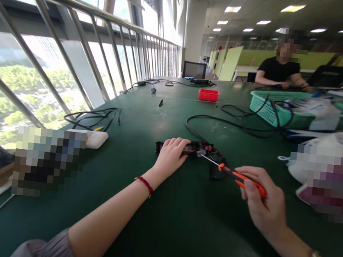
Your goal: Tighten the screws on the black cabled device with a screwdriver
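Observation:
A black corded device [192, 149] lies on the green table, its casing open at the right end so that small red parts and thin wires show. My left hand [171, 155] is wrapped over the device's left part and holds it against the table. In my right hand [265, 201] is an orange and black screwdriver [234, 175], gripped by its handle. Its thin shaft points left, and the tip reaches the exposed inner parts; whether it sits in a screw is too small to tell. A black cable [190, 127] runs back from the device.
A teal basket [263, 108] with bags and cables stands at the back right. Nearby are a red tray [208, 95], a small black piece [161, 102] and coiled black cables [95, 115]. Plastic bags [304, 160] lie right. A person [280, 68] sits across the table.

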The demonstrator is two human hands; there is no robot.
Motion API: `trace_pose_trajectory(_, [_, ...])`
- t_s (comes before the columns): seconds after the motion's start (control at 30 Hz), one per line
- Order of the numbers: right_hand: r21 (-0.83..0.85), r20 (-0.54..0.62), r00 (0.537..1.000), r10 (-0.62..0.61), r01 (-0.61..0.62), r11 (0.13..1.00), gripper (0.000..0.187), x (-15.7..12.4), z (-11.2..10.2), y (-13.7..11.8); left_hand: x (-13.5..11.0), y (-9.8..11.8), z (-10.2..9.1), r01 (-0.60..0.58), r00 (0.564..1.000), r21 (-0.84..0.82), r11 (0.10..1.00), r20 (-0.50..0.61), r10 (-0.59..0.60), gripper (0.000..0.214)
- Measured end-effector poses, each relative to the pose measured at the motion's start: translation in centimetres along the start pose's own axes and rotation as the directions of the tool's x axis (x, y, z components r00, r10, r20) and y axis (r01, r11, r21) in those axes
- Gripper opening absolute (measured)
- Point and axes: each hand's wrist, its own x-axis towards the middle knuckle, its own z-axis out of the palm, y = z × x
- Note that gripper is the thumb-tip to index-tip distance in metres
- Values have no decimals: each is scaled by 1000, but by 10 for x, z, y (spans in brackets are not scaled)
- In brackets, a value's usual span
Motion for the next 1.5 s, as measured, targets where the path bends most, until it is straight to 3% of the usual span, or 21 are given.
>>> trace_pose_trajectory(0.1, [43,-29,999,28,-26,999,18,-3,2,3,-1,0,0,-2,1000,2,1000,3,2,32])
trace_pose_trajectory(0.37, [16,-185,973,-139,145,989,39,-7,8,5,-3,0,1,-29,999,-2,1000,-25,29,33])
trace_pose_trajectory(0.57, [4,-38,995,-90,90,996,17,-3,3,0,-2,1,2,-34,999,-8,999,-26,33,32])
trace_pose_trajectory(0.83, [32,-186,976,-116,124,992,37,-5,7,3,-2,0,2,-28,999,-10,1000,-29,27,30])
trace_pose_trajectory(1.03, [4,-48,994,-94,94,996,16,-2,3,-3,-2,2,0,-21,1000,-21,1000,-23,21,31])
trace_pose_trajectory(1.3, [67,-198,971,-131,147,987,41,-5,8,5,-2,3,-2,-8,1000,-32,999,8,9,30])
trace_pose_trajectory(1.5, [6,-38,996,-80,80,997,14,-2,4,-3,-1,2,0,-19,1000,-8,1000,1,19,36])
